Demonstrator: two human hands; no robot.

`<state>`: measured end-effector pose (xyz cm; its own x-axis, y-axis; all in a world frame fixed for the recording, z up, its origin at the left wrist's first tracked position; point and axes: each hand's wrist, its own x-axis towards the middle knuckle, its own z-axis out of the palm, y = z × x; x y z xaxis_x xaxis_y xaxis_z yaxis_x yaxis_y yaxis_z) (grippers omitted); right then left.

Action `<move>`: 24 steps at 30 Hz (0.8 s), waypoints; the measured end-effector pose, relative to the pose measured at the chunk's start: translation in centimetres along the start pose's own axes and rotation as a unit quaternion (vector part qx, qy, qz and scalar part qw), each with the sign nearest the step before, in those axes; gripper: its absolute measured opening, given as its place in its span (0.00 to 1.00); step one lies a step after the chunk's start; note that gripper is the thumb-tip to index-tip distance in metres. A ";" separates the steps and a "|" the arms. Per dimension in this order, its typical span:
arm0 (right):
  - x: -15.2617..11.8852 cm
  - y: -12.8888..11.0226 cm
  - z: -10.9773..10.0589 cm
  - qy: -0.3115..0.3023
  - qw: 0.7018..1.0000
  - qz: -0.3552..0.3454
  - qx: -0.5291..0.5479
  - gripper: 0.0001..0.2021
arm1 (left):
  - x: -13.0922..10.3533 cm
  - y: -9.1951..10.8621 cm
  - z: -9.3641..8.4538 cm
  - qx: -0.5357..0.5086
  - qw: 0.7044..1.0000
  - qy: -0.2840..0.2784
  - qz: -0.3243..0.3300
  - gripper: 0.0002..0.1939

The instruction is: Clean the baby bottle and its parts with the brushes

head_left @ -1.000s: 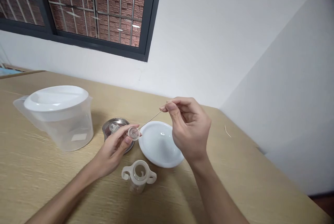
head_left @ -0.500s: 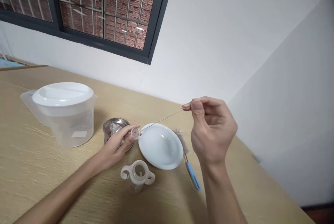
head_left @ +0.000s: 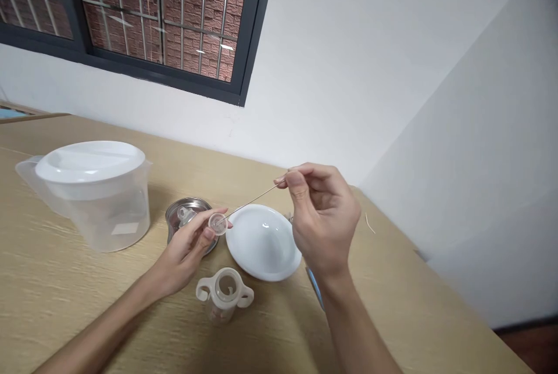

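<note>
My left hand (head_left: 190, 247) is closed on a small clear cup-shaped piece (head_left: 218, 224), its round opening turned toward me. Between the thumb and fingers of my right hand (head_left: 325, 217) is pinched a thin wire-stemmed brush (head_left: 255, 197). Its far end reaches the clear piece; I cannot make out the bristles. Just below my left hand, a clear two-handled baby bottle (head_left: 225, 298) stands upright without a lid. Behind that hand, a steel bowl (head_left: 173, 211) holds clear plastic parts, partly covered. A white bowl (head_left: 264, 272) sits beneath the wire.
A translucent pitcher (head_left: 114, 211) with a white lid stands on the left of the wooden table (head_left: 131, 339). A blue-handled bottle brush (head_left: 314, 288) lies mostly hidden behind my right arm. Farther right is a thin pale curved strip (head_left: 369, 224). A wall and barred window (head_left: 161, 14) rise behind.
My right hand has moved left toward my left hand, bringing the wire farther into the clear piece. The pale strip has come into sight, and the bottle brush is more covered. The view shifted slightly.
</note>
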<state>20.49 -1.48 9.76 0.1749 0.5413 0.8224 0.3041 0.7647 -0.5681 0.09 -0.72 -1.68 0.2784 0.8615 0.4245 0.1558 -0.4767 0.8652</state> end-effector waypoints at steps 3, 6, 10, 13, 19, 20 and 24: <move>-1.1 0.5 1.2 -0.044 0.998 0.027 0.027 0.01 | 0.0 0.0 0.1 -0.024 1.000 0.016 -0.012 0.23; -2.3 1.4 2.8 -0.092 0.994 0.048 0.043 0.02 | 0.0 -0.2 0.4 -0.041 0.999 0.015 -0.018 0.24; -3.4 2.7 4.3 -0.130 0.988 0.068 0.040 0.03 | -0.1 -0.2 0.7 -0.047 0.998 0.029 -0.016 0.23; -4.0 3.5 4.8 -0.167 0.983 0.071 0.031 0.05 | 0.1 0.2 0.6 -0.043 0.997 0.055 -0.018 0.23; -4.7 3.6 5.3 -0.187 0.982 0.032 -0.002 0.06 | 0.4 0.9 0.2 -0.032 0.997 0.071 -0.016 0.24; -4.7 3.5 5.2 -0.181 0.983 0.028 -0.001 0.06 | 0.4 0.8 0.2 -0.024 0.997 0.067 -0.012 0.23; -3.9 2.8 4.5 -0.148 0.989 0.029 0.003 0.05 | 0.3 0.1 0.2 0.011 0.999 0.046 0.013 0.22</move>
<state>16.42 0.15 4.76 -0.0906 0.6624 0.7436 0.2953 0.7310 -0.6152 0.38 -0.57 -1.53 0.1947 0.8604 0.4710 0.1715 -0.5026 0.8473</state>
